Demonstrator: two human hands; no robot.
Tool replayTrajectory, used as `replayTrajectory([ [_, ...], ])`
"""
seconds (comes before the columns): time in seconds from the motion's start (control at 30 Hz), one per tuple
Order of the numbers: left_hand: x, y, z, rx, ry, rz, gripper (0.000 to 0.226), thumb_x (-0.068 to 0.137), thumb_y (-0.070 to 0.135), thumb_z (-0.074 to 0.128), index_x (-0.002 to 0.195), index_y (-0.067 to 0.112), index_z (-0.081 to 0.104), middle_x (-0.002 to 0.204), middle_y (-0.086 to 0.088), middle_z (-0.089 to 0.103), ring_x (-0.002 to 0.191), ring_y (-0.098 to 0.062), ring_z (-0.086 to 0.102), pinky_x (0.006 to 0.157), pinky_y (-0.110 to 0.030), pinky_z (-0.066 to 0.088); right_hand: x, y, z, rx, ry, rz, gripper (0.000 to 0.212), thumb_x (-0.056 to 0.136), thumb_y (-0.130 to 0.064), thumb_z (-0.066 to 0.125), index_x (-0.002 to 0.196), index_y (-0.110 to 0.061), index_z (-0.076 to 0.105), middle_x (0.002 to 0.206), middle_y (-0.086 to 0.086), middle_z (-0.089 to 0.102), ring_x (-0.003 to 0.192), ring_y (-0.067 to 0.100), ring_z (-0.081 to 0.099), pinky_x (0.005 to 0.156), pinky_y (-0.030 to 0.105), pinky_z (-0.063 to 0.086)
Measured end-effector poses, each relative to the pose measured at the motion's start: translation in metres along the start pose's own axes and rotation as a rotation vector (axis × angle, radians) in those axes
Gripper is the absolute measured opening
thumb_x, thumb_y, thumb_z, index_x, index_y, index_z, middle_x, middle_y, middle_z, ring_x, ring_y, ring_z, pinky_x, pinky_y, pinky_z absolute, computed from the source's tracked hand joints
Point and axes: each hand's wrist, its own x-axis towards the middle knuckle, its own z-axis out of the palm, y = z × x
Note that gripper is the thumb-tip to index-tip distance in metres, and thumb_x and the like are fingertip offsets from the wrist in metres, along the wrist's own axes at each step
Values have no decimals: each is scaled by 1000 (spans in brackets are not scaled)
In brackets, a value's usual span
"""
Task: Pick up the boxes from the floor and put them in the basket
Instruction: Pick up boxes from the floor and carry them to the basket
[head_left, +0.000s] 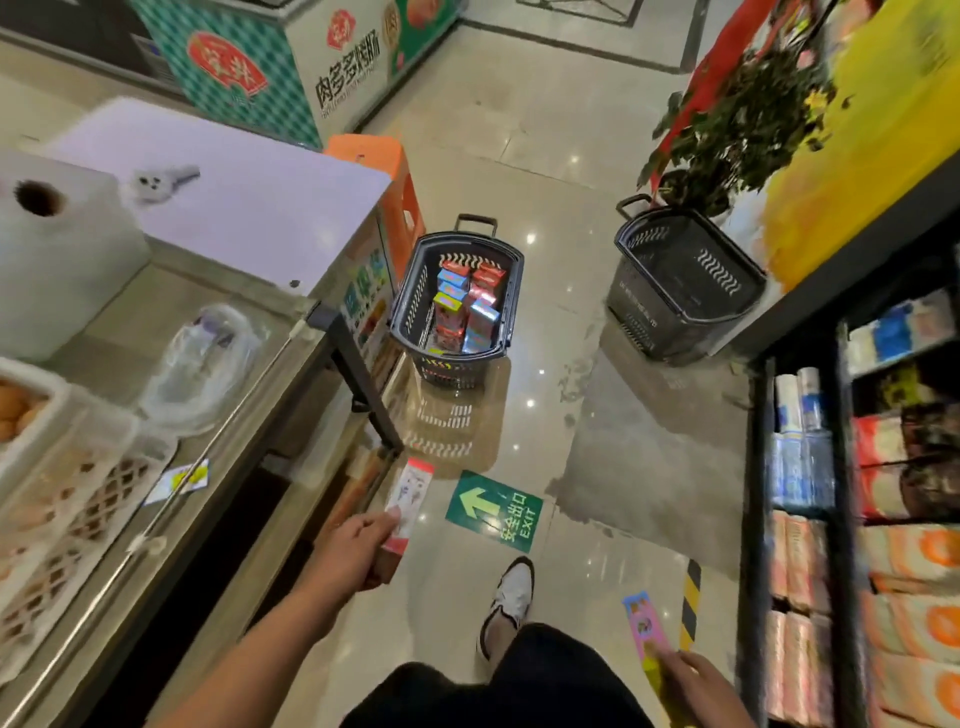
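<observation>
A dark plastic basket (511, 291) stands on the floor ahead, beside the counter, and holds several colourful boxes (467, 304). My left hand (358, 545) is closed around a red-and-white box (410, 501) that points toward the basket, well short of it. Low at the right, my right hand (696, 680) grips a pink-and-yellow box (644, 626). Both boxes are up off the floor. My shoe (511, 595) is planted between the two hands.
An empty second basket (680, 291) stands at the right by a potted plant (737, 119). A steel counter (208, 395) runs along the left, stocked shelves (862, 493) along the right. A green exit sticker (496, 509) marks the tiles; an orange stool (395, 187) stands behind the basket.
</observation>
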Motion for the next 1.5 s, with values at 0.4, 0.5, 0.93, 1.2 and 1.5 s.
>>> replayTrajectory([
  [0.4, 89, 72, 22, 60, 189, -296, 40, 89, 43, 73, 77, 5, 78, 66, -7, 74, 67, -26, 70, 67, -30, 46, 86, -296, -116, 178, -43, -257, 27, 89, -54, 63, 107, -35, 67, 106, -2, 72, 95, 21, 69, 72, 38, 56],
  [0.5, 136, 109, 29, 65, 191, -324, 39, 87, 50, 72, 88, 11, 78, 75, -4, 77, 75, -24, 74, 72, -32, 52, 110, -353, -109, 160, -93, -262, 21, 91, -51, 61, 105, -35, 68, 103, -4, 73, 96, 20, 68, 72, 37, 56],
  [0.93, 346, 343, 84, -60, 49, -253, 41, 85, 60, 67, 102, 22, 70, 94, -7, 75, 87, -25, 73, 72, -39, 63, 206, -570, -93, 20, -257, -301, 13, 95, -36, 64, 104, -29, 70, 70, -15, 70, 60, -5, 64, 55, 17, 48],
  [1.2, 431, 346, 123, -432, 223, -431, 41, 95, 53, 59, 108, 16, 71, 78, -3, 76, 64, -16, 72, 77, -44, 60, 318, -705, -50, -283, -361, -421, 46, 77, -64, 63, 98, -24, 73, 82, -10, 71, 79, 9, 66, 73, 25, 52],
  [1.5, 578, 334, 181, -720, 244, -583, 51, 91, 67, 52, 115, 25, 68, 107, -8, 77, 96, -27, 74, 80, -41, 61, 431, -785, 41, -444, -343, -488, 51, 82, -65, 58, 79, -15, 60, 71, 1, 63, 73, 26, 60, 68, 40, 47],
])
